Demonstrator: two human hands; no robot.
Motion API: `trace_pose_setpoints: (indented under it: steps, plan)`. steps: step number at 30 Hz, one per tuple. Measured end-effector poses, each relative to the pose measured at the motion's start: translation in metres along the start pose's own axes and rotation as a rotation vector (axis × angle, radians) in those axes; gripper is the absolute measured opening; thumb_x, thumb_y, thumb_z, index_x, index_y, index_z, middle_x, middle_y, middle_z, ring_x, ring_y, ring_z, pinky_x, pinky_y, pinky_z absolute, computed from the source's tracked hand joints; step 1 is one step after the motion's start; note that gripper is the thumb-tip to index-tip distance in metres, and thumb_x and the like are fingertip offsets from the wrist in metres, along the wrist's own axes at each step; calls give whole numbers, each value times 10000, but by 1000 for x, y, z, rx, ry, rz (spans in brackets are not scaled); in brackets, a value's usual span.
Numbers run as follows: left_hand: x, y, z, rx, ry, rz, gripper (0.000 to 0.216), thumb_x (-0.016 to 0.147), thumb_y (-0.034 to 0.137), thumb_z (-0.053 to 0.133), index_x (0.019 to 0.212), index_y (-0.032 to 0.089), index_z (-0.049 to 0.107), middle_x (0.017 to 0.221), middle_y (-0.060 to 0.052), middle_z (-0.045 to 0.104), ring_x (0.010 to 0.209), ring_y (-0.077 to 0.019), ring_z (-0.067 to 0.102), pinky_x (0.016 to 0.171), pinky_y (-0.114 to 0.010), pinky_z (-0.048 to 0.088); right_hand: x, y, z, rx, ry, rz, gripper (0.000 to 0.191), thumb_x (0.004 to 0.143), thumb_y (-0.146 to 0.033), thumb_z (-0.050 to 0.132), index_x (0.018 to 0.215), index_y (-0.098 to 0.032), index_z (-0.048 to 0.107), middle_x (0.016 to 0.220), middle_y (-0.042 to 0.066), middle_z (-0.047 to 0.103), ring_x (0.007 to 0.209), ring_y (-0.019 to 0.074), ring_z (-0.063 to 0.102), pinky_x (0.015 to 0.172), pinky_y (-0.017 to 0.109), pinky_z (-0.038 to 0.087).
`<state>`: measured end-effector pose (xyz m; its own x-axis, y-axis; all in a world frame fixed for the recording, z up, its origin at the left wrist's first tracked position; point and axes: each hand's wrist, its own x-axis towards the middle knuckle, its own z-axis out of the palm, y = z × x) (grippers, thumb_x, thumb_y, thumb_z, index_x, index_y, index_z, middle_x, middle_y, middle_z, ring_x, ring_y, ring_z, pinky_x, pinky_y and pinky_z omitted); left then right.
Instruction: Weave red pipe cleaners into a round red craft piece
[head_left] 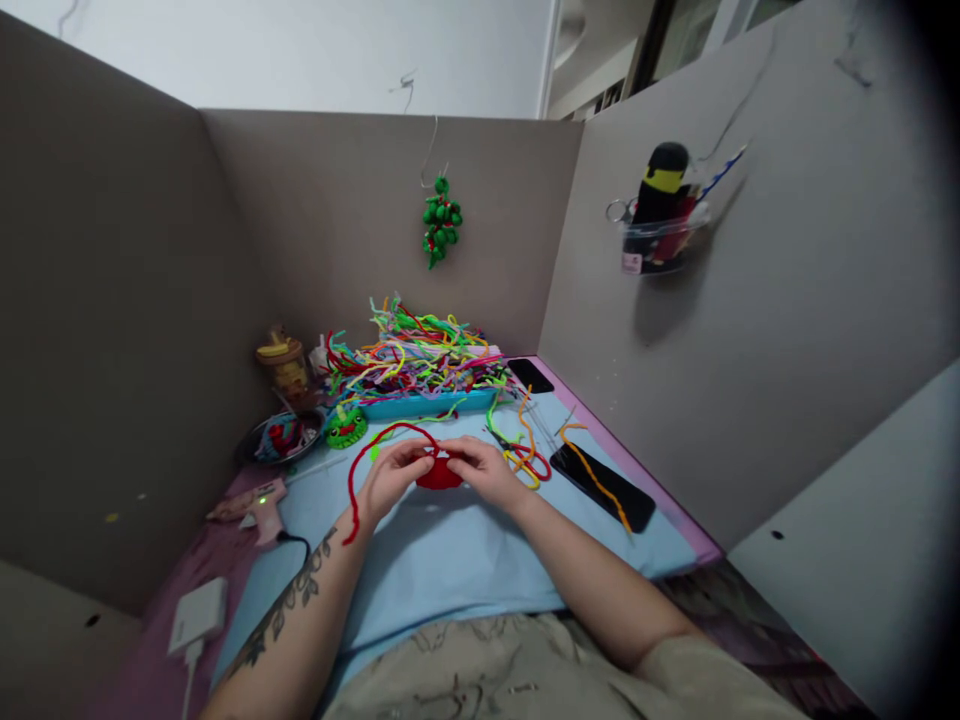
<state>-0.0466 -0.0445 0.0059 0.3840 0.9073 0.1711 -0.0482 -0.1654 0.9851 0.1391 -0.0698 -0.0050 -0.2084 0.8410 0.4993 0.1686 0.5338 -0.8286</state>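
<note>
My left hand (396, 474) and my right hand (481, 470) meet over the middle of the table, fingers pinched on a red, fuzzy-looking craft piece (439, 473) held between them. A long red strand (358, 462), like thick yarn or a pipe cleaner, leads from between the fingers and arcs left, its loose end hanging over my left forearm. Part of the red piece is covered by the fingers. Just beyond my left hand sits a green craft piece with a face (346, 428). Scissors with red and yellow handles (534, 462) lie right of my right hand.
Behind the hands, a blue tray (431, 404) overflows with colourful strands (420, 355). A black phone (604, 487) lies at right, another (530, 375) farther back. At left are a dark bowl (247, 447), a pink glue gun (265, 510) and a white power adapter (199, 615). Grey panels enclose three sides.
</note>
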Motion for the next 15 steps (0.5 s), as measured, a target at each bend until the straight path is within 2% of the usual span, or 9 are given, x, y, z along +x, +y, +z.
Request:
trace_pose_setpoints:
  steps: [4,9,12,15]
  plan:
    - [1,-3,1,-117,39,-19,446,646,334,734,1016,168,547,651,39,566,528,-87,504,522,-213,391,0,2,2,-49,11,1,263,830,-214,572,1074,-239,667,971,47,663,892,175,602,813,327,460]
    - [0,-3,1,-168,19,-10,411,663,306,726,978,179,494,632,54,558,499,-67,471,497,-193,358,0,3,0,-138,-19,-21,193,839,-225,563,967,-226,709,831,43,656,800,167,600,749,312,460]
    - [1,-4,1,-140,2,-11,396,674,333,723,964,174,505,667,38,569,521,-72,483,512,-199,367,0,3,-2,-115,-18,0,169,824,-229,576,911,-209,720,806,45,656,776,163,599,735,309,461]
    - [3,-6,0,-74,-12,11,330,700,357,709,909,166,540,729,11,586,601,-96,529,568,-216,404,1,4,-5,7,2,82,215,812,-258,585,997,-206,681,852,39,654,788,160,596,720,303,465]
